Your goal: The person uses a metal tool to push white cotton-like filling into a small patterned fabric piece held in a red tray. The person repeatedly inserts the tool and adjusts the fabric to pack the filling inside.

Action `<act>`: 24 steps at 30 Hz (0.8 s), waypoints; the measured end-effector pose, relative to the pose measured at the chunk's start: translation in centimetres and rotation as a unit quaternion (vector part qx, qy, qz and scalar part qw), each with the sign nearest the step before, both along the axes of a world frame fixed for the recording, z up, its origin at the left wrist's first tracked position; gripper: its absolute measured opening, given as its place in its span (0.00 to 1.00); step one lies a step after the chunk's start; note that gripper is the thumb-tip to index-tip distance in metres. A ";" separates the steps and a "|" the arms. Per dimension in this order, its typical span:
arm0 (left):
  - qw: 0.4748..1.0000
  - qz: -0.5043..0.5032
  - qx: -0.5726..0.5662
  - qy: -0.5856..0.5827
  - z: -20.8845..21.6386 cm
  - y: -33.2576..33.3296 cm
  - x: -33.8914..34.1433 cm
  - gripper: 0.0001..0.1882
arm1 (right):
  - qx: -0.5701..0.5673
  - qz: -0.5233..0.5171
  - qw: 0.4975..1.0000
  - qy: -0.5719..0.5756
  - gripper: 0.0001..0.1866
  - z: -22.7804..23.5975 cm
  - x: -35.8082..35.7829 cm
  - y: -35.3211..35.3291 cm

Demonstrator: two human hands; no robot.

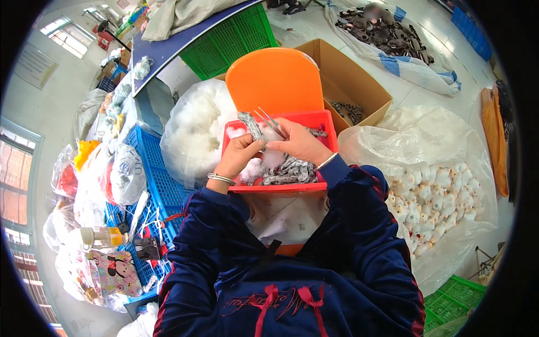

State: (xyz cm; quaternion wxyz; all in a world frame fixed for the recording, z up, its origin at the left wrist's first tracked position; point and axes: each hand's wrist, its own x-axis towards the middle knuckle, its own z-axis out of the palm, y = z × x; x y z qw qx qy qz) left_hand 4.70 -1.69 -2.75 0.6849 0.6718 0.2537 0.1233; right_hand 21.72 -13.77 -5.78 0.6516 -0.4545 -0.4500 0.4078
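My left hand (pixel 238 158) pinches a narrow grey-and-white mottled plush piece (pixel 250 124), which stands up above the fingers. Close against it, my right hand (pixel 303 144) is closed round a pair of metal tweezers (pixel 268 119) with the two thin tips pointing up and left. The right thumb and fingertips meet the left fingertips at the plush piece's lower end. Both hands are over a red plastic tub (pixel 331 140). In the tub lie white stuffing (pixel 273 160) and more grey mottled plush pieces (pixel 289 171), partly hidden by my hands.
An orange chair back (pixel 275 78) rises behind the tub. Left of it is a clear bag of white stuffing (pixel 199 126), beside blue crates (pixel 160 174). A cardboard box (pixel 359 90) stands behind right; a plastic sheet with many small white pieces (pixel 438 194) lies at right.
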 end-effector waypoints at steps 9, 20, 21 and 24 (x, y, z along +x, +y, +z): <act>0.979 0.045 -0.142 -0.141 0.2 3.8 -0.3 0.04 | -0.166 -0.072 0.923 -0.340 0.15 0.2 5.2 -2.5; 0.984 -0.066 -0.094 -0.136 -0.1 5.7 -0.6 0.08 | -0.157 -0.043 0.978 -0.134 0.08 3.4 3.1 -2.2; 0.983 -0.078 -0.085 -0.141 0.5 5.6 -0.7 0.09 | -0.156 -0.026 0.983 -0.095 0.07 3.6 2.8 -2.0; 0.983 -0.101 -0.067 -0.139 1.7 5.2 -1.3 0.09 | -0.170 0.028 0.983 -0.067 0.07 4.0 2.6 -1.8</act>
